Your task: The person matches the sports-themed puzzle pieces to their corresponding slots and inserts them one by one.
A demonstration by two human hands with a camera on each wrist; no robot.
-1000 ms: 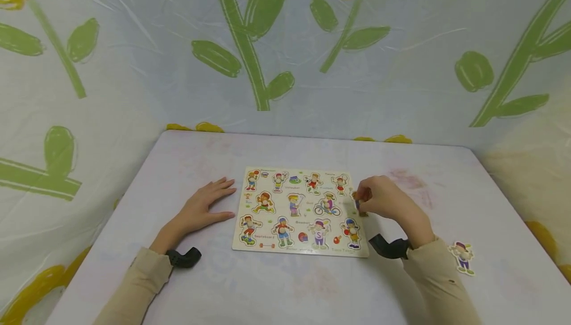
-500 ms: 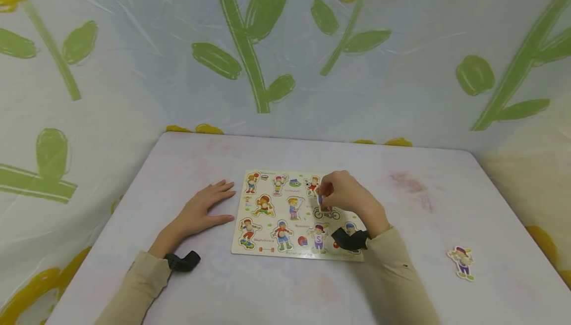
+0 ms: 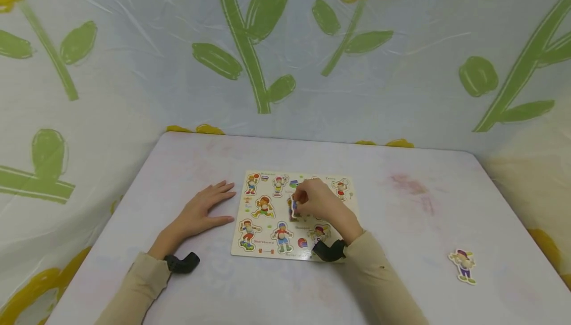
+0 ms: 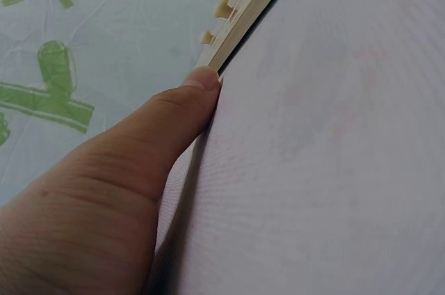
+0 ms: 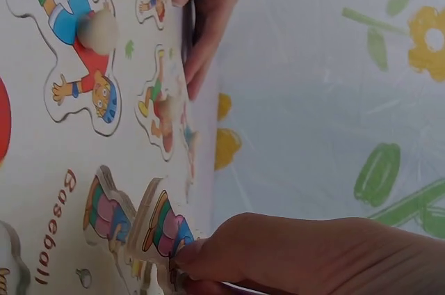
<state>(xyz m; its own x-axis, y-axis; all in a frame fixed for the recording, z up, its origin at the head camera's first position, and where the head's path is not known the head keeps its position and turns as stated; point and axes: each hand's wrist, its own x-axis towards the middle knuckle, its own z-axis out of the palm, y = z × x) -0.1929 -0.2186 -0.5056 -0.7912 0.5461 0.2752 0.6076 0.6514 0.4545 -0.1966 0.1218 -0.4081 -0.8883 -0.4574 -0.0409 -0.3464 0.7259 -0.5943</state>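
Observation:
My right hand (image 3: 318, 201) pinches a wooden golfer puzzle piece (image 5: 163, 222) above the middle of the puzzle board (image 3: 278, 213). In the right wrist view the piece is tilted on edge, just beside the recess (image 5: 104, 211) printed with the same figure. My left hand (image 3: 202, 211) rests on the table with fingers spread, thumb and fingertips at the board's left edge. Knobbed pieces such as the runner (image 3: 263, 207) and the roller skater (image 3: 282, 238) sit in the board. The forearm and hand hide part of its right side.
A loose baseball-player piece (image 3: 464, 266) lies on the table (image 3: 410, 236) to the right. A flower-printed cloth (image 3: 174, 82) hangs behind and around the table. Each wrist carries a black camera mount (image 3: 329, 250).
My right hand has carried the golfer piece leftward, from the board's right edge across the cyclist to the middle recess. The left hand has stayed in place.

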